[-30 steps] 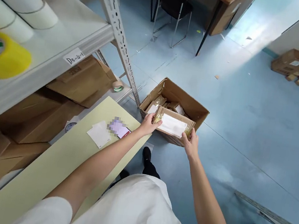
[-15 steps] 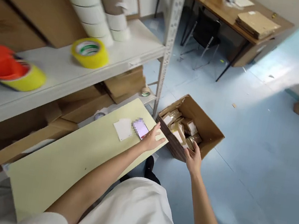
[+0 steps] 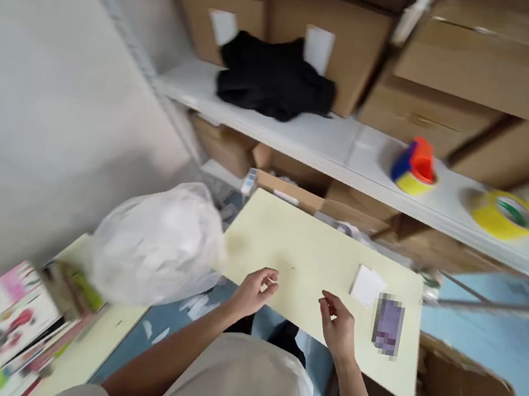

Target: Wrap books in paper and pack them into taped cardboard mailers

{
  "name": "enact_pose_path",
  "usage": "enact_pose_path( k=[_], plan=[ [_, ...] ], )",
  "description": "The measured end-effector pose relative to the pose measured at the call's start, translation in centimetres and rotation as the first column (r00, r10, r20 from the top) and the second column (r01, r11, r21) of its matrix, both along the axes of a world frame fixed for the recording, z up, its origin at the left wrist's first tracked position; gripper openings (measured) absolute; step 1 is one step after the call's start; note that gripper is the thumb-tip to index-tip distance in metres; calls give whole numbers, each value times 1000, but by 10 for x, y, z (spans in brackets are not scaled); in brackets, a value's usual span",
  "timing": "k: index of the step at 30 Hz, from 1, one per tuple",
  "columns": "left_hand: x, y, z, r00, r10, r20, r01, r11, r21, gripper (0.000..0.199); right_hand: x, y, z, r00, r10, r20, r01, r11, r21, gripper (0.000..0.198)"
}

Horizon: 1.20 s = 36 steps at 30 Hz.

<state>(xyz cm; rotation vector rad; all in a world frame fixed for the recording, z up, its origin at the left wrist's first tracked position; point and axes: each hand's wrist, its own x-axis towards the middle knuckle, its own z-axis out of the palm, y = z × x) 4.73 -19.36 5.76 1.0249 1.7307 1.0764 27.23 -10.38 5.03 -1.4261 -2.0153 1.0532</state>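
Now, both hands (image 3: pixel 253 291) (image 3: pixel 338 325) empty over pale tabletop (image 3: pixel 305 259), long axis running left-right.

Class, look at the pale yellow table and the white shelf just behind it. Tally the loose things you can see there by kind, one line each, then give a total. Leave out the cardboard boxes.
Tape rolls on the shelf: 2, a yellow roll and an orange-and-blue tape dispenser
Black cloth on the shelf: 1
White paper slip on the table: 1
Blurred purple item on the table: 1
Total: 5
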Motion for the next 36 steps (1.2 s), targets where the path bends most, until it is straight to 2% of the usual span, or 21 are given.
enact_pose_path(
  k=[2, 3, 6, 10, 14, 16, 18, 22, 25, 27, 30, 33, 36],
  plan=[
    [-31, -27, -2, 987, 161, -23, -160, 987, 6, 28, -43, 4, 4, 980, 198, 21, -199, 978, 57, 37],
    [-43, -41, -2, 972, 235, -32, -235, 972, 3, 29, -63, 5, 6, 953, 303, 32, -304, 949, 79, 37],
    [-62, -77, -1, 903, 422, -76, -425, 904, -33, 29, -110, 1, 7, 816, 574, 73, -578, 806, 124, 35],
    [-46, -114, 3, 801, 571, -181, -586, 809, -40, 28, -150, -8, -5, 640, 765, 77, -769, 636, 66, 34],
    [-11, -146, 7, 734, 624, -268, -658, 751, -53, 28, -179, -19, -28, 441, 897, 39, -896, 442, -47, 33],
    [2, -166, 10, 695, 657, -293, -703, 706, -87, 27, -192, -27, -36, 360, 933, 12, -931, 360, -59, 33],
    [11, -188, 14, 630, 711, -312, -768, 631, -114, 27, -204, -37, -36, 297, 955, -13, -954, 296, -49, 34],
    [11, -227, 24, 465, 829, -310, -883, 458, -101, 29, -231, -58, -24, 158, 987, -19, -988, 158, -3, 33],
    [0, -249, 30, 366, 874, -320, -927, 372, -43, 28, -257, -78, -12, 41, 999, 5, -999, 41, 25, 32],
    [-12, -265, 31, 318, 886, -337, -940, 341, 7, 26, -277, -98, -5, -19, 999, 27, -999, -20, 46, 32],
    [-35, -297, 25, 280, 886, -369, -945, 322, 57, 25, -309, -138, 2, -76, 996, 54, -994, -80, 81, 30],
    [-64, -340, 11, 264, 878, -399, -947, 314, 65, 28, -341, -188, 5, -112, 988, 110, -989, -122, 87, 30],
    [-101, -383, -8, 245, 896, -370, -958, 282, 48, 37, -367, -238, -1, -154, 966, 209, -983, -170, 62, 30]
  ],
)
